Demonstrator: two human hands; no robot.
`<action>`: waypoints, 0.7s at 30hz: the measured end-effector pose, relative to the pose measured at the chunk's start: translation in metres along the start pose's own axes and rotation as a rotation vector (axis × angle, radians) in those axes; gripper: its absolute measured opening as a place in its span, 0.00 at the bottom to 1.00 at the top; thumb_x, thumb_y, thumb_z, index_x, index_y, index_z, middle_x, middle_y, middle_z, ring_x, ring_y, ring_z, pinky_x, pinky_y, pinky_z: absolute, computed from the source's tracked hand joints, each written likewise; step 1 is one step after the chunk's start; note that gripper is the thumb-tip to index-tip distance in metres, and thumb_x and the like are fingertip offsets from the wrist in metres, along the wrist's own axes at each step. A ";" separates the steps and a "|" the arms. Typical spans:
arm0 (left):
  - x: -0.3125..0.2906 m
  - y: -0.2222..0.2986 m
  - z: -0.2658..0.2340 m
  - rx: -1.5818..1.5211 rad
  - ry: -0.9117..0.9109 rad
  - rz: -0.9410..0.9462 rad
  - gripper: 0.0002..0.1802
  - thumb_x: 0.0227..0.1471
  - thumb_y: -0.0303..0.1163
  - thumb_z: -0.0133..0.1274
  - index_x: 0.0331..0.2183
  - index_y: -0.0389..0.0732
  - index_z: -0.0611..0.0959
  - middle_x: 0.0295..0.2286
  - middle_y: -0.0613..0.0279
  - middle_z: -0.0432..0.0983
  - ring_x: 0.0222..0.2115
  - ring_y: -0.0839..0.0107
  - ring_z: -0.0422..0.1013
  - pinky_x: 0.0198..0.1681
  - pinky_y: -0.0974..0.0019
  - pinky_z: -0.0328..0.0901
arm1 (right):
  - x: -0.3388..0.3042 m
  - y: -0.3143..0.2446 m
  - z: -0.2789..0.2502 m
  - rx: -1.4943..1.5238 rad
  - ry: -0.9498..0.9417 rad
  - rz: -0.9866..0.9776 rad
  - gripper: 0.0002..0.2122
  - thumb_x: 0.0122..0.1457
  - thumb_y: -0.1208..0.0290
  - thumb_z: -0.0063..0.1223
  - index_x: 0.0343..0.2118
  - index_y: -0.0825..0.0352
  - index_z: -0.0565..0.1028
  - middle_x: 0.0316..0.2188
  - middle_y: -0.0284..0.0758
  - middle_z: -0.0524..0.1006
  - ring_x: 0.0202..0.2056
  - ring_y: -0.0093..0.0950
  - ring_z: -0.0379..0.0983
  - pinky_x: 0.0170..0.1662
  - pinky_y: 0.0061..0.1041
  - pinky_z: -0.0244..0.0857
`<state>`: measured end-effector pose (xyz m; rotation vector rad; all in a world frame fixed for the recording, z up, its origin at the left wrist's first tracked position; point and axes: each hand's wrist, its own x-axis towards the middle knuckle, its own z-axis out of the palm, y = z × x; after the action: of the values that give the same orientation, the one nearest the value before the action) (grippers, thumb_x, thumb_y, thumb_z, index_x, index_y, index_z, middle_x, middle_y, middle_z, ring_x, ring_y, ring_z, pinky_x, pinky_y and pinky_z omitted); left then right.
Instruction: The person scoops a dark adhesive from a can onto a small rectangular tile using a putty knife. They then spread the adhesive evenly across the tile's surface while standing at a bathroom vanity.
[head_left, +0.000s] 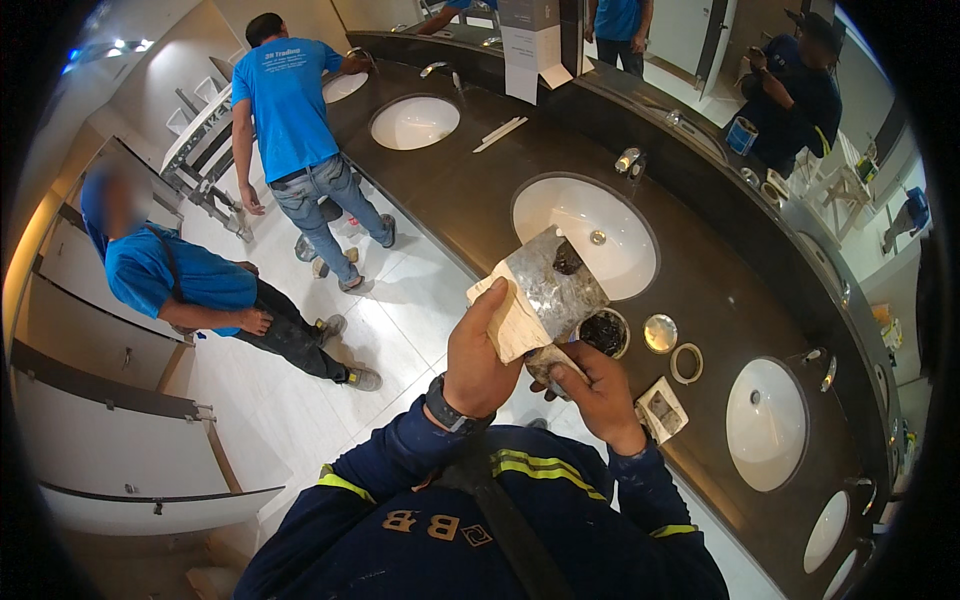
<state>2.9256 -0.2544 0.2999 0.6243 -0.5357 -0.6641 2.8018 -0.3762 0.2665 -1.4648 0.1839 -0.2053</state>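
My left hand is closed on the cream back edge of a wide flat scraper. Its smeared metal blade carries a dark blob of paste near the far corner. Just to the right, my right hand pinches a smaller scraper against the wide one's near edge; my fingers cover part of it. Beyond that hand, an open can of dark paste stands on the counter. A round metal lid, a tape roll and another cream-edged scraper lie beside it.
The dark counter holds several white sinks, one basin right by my hands. Pale strips lie farther back. A mirror lines the right. One person leans at the far counter; another person stands on the left, near cubicle doors.
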 end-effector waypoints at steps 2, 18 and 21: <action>0.002 0.003 0.003 -0.081 -0.021 -0.051 0.20 0.61 0.17 0.39 0.55 0.32 0.64 0.50 0.52 0.71 0.51 0.64 0.70 0.56 0.63 0.65 | 0.000 -0.003 0.001 0.133 -0.022 0.071 0.13 0.65 0.68 0.49 0.44 0.74 0.74 0.34 0.40 0.80 0.33 0.25 0.78 0.34 0.23 0.70; 0.006 0.007 0.003 -0.294 0.146 -0.216 0.21 0.67 0.36 0.34 0.55 0.34 0.66 0.51 0.53 0.71 0.53 0.62 0.69 0.59 0.59 0.61 | 0.002 0.000 0.001 0.160 0.041 0.060 0.12 0.65 0.70 0.49 0.45 0.73 0.72 0.32 0.38 0.79 0.29 0.23 0.77 0.31 0.21 0.71; 0.004 0.006 0.001 -0.269 0.131 -0.210 0.21 0.67 0.36 0.34 0.56 0.34 0.65 0.51 0.52 0.70 0.53 0.62 0.68 0.60 0.59 0.61 | 0.003 -0.004 0.001 0.156 0.045 0.085 0.12 0.64 0.70 0.50 0.45 0.73 0.72 0.31 0.38 0.79 0.26 0.23 0.76 0.29 0.21 0.70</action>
<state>2.9297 -0.2542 0.3057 0.4689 -0.2544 -0.8699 2.8044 -0.3762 0.2708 -1.2953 0.2602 -0.1794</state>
